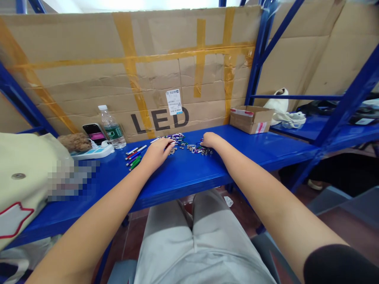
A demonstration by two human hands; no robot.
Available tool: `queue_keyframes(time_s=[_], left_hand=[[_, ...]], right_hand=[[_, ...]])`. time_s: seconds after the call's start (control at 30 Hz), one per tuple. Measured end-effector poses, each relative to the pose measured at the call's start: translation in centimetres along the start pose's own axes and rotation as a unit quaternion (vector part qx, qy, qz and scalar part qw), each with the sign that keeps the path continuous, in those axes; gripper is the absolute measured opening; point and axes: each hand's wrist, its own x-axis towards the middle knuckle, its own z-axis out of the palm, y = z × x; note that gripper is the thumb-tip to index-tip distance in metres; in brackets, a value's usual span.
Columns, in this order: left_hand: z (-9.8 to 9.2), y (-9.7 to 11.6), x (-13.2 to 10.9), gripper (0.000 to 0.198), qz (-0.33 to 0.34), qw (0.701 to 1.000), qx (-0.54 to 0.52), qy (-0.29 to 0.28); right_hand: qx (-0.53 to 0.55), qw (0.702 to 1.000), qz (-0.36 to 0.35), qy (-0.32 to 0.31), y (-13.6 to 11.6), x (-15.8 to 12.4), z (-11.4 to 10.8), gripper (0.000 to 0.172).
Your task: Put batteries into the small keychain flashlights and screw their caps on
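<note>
My left hand (159, 152) rests palm down beside a pile of small purple and silver metal pieces (177, 137), its fingers stretched toward the right and the thumb slightly apart. Under its fingertips lie several small silvery bits (172, 150). My right hand (209, 140) is closed, knuckles up, over another cluster of small metal clips and rings (203, 150). What its fingers hold is hidden, though something purple shows beside them. Several slim coloured cylinders (134, 157), red, blue, green and silver, lie left of my left hand on the blue tabletop (189, 171).
A water bottle (114, 128), a phone (94, 133), a white power strip (97, 152) and a brown fuzzy item (74, 142) stand at the left. A cream bag (26, 157) covers the near left. A small cardboard box (251, 118) stands right, before a cardboard wall (160, 86).
</note>
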Motion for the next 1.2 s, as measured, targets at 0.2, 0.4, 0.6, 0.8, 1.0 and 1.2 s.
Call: queue_keyframes(time_s=[0.2, 0.4, 0.6, 0.8, 1.0, 1.2], left_hand=[[0.0, 0.8, 0.0, 0.026, -0.059, 0.995, -0.076, -0.019], [0.4, 0.9, 0.1, 0.033, -0.169, 0.973, -0.153, -0.033], [0.7, 0.5, 0.1, 0.028, -0.193, 0.952, -0.218, -0.096], [1.0, 0.5, 0.1, 0.026, -0.236, 0.926, -0.282, -0.084], [0.8, 0.4, 0.0, 0.024, -0.217, 0.939, -0.250, -0.091], [0.7, 0.7, -0.1, 0.027, -0.168, 0.958, -0.201, -0.117]], right_hand=[[0.055, 0.993, -0.087, 0.061, -0.3, -0.6, 0.3, 0.025], [0.150, 0.913, -0.355, 0.134, -5.4, -5.2, 0.4, 0.015], [0.098, 0.921, -0.356, 0.126, -6.9, -6.8, 0.7, 0.016], [-0.013, 0.941, -0.317, 0.119, -6.5, -7.5, 0.7, 0.036], [-0.058, 0.947, -0.295, 0.115, -6.9, -7.7, 0.6, 0.032], [-0.014, 0.959, -0.252, 0.127, -6.6, -7.0, 0.2, 0.033]])
